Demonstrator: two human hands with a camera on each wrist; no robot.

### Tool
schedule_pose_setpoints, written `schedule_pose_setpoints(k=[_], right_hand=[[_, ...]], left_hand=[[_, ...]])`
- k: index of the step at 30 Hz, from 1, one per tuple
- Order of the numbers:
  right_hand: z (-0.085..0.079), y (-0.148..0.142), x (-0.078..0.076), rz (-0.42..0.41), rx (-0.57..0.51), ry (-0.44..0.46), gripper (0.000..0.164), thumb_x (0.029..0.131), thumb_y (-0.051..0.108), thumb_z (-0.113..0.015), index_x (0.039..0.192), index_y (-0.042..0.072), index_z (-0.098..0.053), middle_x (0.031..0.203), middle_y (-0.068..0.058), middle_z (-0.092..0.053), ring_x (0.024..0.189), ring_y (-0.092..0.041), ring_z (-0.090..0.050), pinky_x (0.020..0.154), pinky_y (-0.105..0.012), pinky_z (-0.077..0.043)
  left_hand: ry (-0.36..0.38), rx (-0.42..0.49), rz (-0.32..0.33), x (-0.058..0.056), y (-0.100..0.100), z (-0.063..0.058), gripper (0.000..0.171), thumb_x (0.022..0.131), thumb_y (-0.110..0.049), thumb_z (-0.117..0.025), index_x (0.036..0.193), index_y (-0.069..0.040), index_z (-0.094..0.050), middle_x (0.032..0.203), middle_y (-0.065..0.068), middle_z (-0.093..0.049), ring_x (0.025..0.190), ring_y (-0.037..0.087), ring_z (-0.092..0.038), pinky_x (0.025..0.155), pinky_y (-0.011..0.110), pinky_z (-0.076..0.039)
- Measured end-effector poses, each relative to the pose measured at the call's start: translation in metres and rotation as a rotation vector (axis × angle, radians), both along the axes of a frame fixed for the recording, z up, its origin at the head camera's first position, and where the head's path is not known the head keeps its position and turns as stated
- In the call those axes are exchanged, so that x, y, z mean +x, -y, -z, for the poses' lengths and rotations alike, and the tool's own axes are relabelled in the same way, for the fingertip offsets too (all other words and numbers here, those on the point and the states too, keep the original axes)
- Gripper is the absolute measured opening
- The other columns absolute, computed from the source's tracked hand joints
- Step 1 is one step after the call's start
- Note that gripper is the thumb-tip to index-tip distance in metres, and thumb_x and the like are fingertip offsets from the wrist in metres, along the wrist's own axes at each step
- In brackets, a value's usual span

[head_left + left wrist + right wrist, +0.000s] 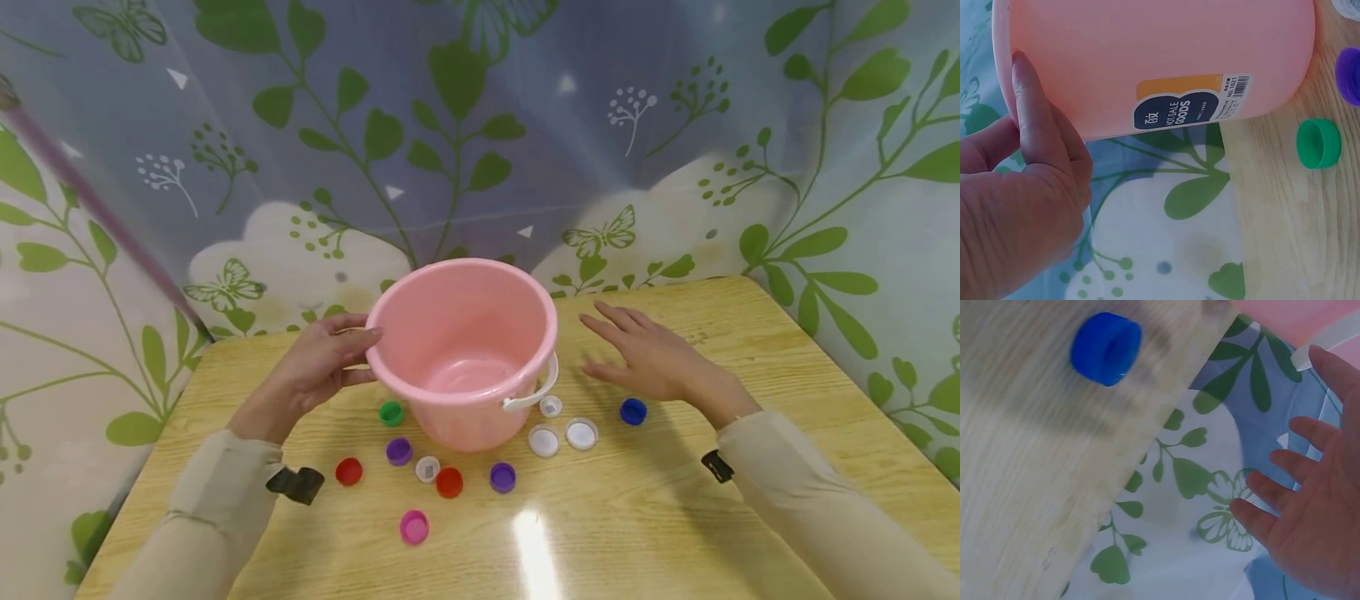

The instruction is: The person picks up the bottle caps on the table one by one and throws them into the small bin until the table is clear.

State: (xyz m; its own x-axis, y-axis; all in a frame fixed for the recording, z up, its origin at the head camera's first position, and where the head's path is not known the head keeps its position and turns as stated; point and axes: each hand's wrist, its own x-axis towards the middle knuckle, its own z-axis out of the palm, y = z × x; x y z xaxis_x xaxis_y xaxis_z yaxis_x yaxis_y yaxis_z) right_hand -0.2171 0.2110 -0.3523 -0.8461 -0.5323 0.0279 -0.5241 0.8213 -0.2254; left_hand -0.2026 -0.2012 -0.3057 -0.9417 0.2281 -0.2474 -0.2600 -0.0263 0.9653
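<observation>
A pink bucket (465, 422) with a white handle (536, 392) is at the middle of the table, its mouth facing up and toward me. My left hand (322, 358) grips the rim on its left side; in the left wrist view, fingers of the left hand (1035, 181) meet the rim beside a printed label (1191, 103). To the right, my right hand (645, 354) is held above the table with fingers spread, apart from the bucket and holding nothing. A blue bottle cap (633, 412) lies below it.
Around the bucket's base lie several bottle caps: green (391, 413), purple (399, 452), red (348, 472), pink (414, 527) and white (582, 434). The wooden table (637, 533) meets a leaf-patterned curtain (300, 208) behind the bucket.
</observation>
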Motion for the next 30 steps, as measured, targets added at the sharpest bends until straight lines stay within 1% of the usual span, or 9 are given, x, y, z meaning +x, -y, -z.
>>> schedule_pose_setpoints(k=[4, 9, 13, 16, 19, 22, 26, 30], right_hand=[[0.005, -0.005, 0.002, 0.010, 0.004, 0.023, 0.074, 0.095, 0.054, -0.048, 0.152, 0.014, -0.024, 0.155, -0.018, -0.018, 0.137, -0.043, -0.020, 0.106, -0.062, -0.024], [0.013, -0.011, 0.005, 0.014, 0.000, 0.059, 0.075, 0.095, 0.055, -0.048, 0.152, 0.013, -0.025, 0.154, -0.019, -0.021, 0.136, -0.045, -0.022, 0.103, -0.063, -0.028], [0.018, -0.014, 0.009, 0.016, -0.026, 0.118, 0.073, 0.095, 0.052, -0.050, 0.152, 0.011, -0.025, 0.154, -0.020, -0.020, 0.136, -0.047, -0.020, 0.100, -0.066, -0.030], [0.023, -0.016, 0.013, 0.024, -0.045, 0.162, 0.071, 0.096, 0.047, -0.052, 0.150, 0.008, -0.029, 0.152, -0.022, -0.021, 0.134, -0.051, -0.021, 0.097, -0.068, -0.031], [0.029, -0.018, 0.015, 0.005, -0.032, 0.172, 0.066, 0.096, 0.041, -0.056, 0.145, 0.002, -0.036, 0.148, -0.026, -0.027, 0.130, -0.053, -0.026, 0.098, -0.068, -0.030], [0.034, -0.021, 0.017, -0.027, -0.015, 0.169, 0.059, 0.093, 0.032, -0.062, 0.138, -0.002, -0.045, 0.141, -0.029, -0.036, 0.126, -0.053, -0.034, 0.099, -0.064, -0.032], [0.042, -0.025, 0.019, -0.062, -0.019, 0.162, 0.048, 0.090, 0.025, -0.068, 0.126, -0.002, -0.055, 0.129, -0.025, -0.047, 0.117, -0.046, -0.046, 0.093, -0.057, -0.041], [0.051, -0.028, 0.020, -0.093, -0.050, 0.173, 0.039, 0.087, 0.021, -0.071, 0.118, 0.000, -0.059, 0.118, -0.017, -0.053, 0.108, -0.038, -0.052, 0.088, -0.051, -0.047]], left_hand=[[0.023, 0.046, -0.001, -0.001, 0.002, 0.001, 0.052, 0.096, -0.012, -0.058, 0.136, 0.006, -0.030, 0.117, 0.022, -0.051, 0.092, 0.022, -0.066, 0.080, 0.033, -0.055], [0.049, 0.095, 0.009, -0.001, 0.006, 0.003, 0.052, 0.095, -0.013, -0.060, 0.134, 0.006, -0.031, 0.114, 0.019, -0.052, 0.092, 0.021, -0.066, 0.079, 0.032, -0.055], [0.059, 0.107, 0.010, -0.003, 0.006, 0.004, 0.054, 0.096, -0.014, -0.060, 0.136, 0.007, -0.031, 0.116, 0.019, -0.051, 0.093, 0.020, -0.065, 0.080, 0.032, -0.054], [0.070, 0.120, 0.005, -0.005, 0.004, 0.004, 0.052, 0.096, -0.014, -0.059, 0.136, 0.007, -0.032, 0.115, 0.018, -0.051, 0.090, 0.020, -0.065, 0.078, 0.032, -0.055], [0.083, 0.141, -0.003, -0.005, 0.004, 0.005, 0.050, 0.096, -0.013, -0.059, 0.134, 0.006, -0.034, 0.111, 0.017, -0.053, 0.086, 0.019, -0.066, 0.076, 0.031, -0.056], [0.096, 0.164, -0.009, -0.005, 0.004, 0.006, 0.047, 0.095, -0.013, -0.060, 0.132, 0.005, -0.036, 0.107, 0.016, -0.054, 0.083, 0.019, -0.066, 0.074, 0.030, -0.056], [0.103, 0.186, -0.013, -0.004, 0.005, 0.007, 0.046, 0.095, -0.014, -0.060, 0.131, 0.004, -0.037, 0.105, 0.015, -0.055, 0.081, 0.018, -0.066, 0.073, 0.029, -0.056], [0.103, 0.200, -0.014, -0.004, 0.005, 0.007, 0.046, 0.095, -0.013, -0.060, 0.131, 0.005, -0.036, 0.105, 0.015, -0.054, 0.080, 0.018, -0.066, 0.072, 0.028, -0.056]])
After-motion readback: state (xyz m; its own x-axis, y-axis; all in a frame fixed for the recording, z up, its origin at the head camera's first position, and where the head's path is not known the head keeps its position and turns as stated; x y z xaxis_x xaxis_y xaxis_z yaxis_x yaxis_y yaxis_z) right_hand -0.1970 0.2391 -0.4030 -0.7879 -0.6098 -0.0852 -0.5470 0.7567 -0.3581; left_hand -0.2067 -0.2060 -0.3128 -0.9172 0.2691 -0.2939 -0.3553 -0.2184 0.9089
